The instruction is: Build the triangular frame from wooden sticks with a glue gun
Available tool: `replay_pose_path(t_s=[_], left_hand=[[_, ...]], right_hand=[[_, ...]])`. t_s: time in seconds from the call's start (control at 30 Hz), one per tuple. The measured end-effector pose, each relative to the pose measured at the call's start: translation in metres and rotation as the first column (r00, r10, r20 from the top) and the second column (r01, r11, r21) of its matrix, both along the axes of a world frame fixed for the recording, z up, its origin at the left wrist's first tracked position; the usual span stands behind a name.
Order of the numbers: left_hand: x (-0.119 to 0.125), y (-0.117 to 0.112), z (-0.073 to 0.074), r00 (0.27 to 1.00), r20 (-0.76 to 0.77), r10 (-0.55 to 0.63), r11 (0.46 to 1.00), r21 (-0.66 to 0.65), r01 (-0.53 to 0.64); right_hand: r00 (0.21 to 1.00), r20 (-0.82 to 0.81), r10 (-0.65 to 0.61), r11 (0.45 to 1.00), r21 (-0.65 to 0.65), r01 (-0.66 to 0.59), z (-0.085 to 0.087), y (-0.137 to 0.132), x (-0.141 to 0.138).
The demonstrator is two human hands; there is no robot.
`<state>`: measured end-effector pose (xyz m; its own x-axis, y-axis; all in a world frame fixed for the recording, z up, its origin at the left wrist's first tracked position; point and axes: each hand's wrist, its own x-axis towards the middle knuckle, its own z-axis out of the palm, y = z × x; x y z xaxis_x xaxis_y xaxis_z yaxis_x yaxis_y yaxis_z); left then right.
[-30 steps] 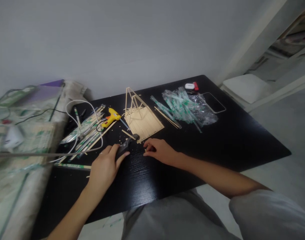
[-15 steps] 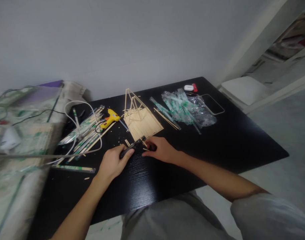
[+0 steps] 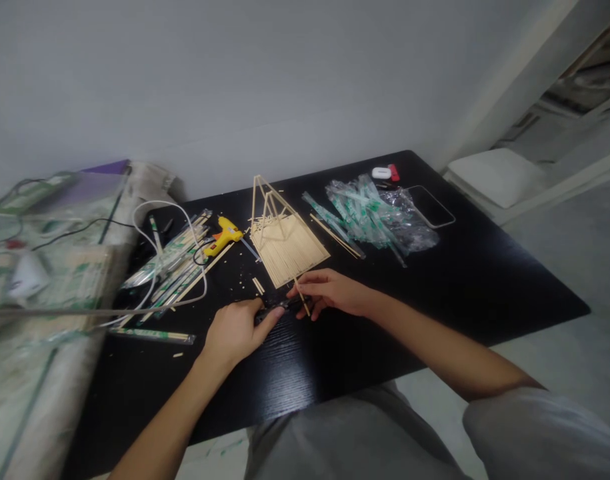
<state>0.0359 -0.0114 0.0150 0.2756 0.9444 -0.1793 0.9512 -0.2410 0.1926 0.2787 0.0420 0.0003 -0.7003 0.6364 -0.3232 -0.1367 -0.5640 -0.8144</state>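
My left hand (image 3: 237, 329) grips a small black cutting tool (image 3: 277, 308) that lies low over the black table (image 3: 459, 280). My right hand (image 3: 329, 291) pinches a thin wooden stick (image 3: 301, 297) right at the tool's front end. Just behind both hands sits a model of wooden sticks (image 3: 285, 241), a flat slatted base with a slim triangular frame standing on its far end. Two short stick pieces (image 3: 257, 285) lie on the table between the model and my left hand.
A yellow glue gun (image 3: 223, 236) and a white cable (image 3: 149, 220) lie left of the model, beside wrapped chopsticks (image 3: 172, 263). A heap of clear green-printed wrappers (image 3: 379, 217), a phone (image 3: 429, 205) and a small white-and-red item (image 3: 385, 173) sit at the right rear. Cluttered boxes stand at the left.
My left hand slid the cutting tool to the right, toward my right hand. My right hand picked up a thin stick and brought it to the tool's tip.
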Motion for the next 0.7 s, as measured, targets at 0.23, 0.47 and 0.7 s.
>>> replay_pose_path(t_s=[0.23, 0.47, 0.7], left_hand=[[0.000, -0.001, -0.003, 1.000, -0.025, 0.000, 1.000, 0.023, 0.000], [-0.004, 0.005, -0.005, 0.991, -0.126, 0.051, 0.994, 0.098, -0.038], [-0.019, 0.014, -0.005, 0.976, 0.012, 0.216, 0.969, 0.121, -0.216]], right_hand=[[0.999, -0.038, 0.021, 0.998, -0.058, -0.023, -0.004, 0.000, 0.001], [0.999, -0.029, -0.032, 0.997, -0.076, 0.030, -0.002, 0.000, 0.001], [0.986, -0.033, -0.163, 0.986, -0.020, 0.163, -0.001, -0.001, -0.003]])
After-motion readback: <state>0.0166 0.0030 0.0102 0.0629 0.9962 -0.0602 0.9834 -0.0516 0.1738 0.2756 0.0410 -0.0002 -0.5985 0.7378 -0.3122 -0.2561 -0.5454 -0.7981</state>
